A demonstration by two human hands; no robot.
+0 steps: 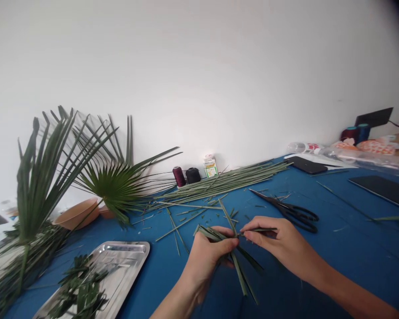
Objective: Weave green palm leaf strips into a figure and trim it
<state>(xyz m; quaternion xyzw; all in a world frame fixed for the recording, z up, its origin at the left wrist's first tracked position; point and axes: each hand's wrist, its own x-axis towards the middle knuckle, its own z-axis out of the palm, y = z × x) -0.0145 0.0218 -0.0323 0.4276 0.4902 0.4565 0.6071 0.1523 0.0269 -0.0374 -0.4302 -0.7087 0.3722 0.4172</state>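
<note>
My left hand (209, 255) is closed around a small bundle of green palm leaf strips (242, 266) over the blue table (352, 257); the strip ends fan out below and to the left of my fingers. My right hand (275, 241) pinches one thin strip (260, 230) of the same bundle between thumb and fingertips, right next to my left thumb. Both hands hover low over the table, near its front middle.
Black scissors (292, 212) lie just behind my right hand. A long pile of cut strips (219, 184) and thread spools (186, 176) sit at the back. Fan palm leaves (109, 177), an orange bowl (76, 213) and a metal tray (126, 261) holding folded leaf pieces are at the left.
</note>
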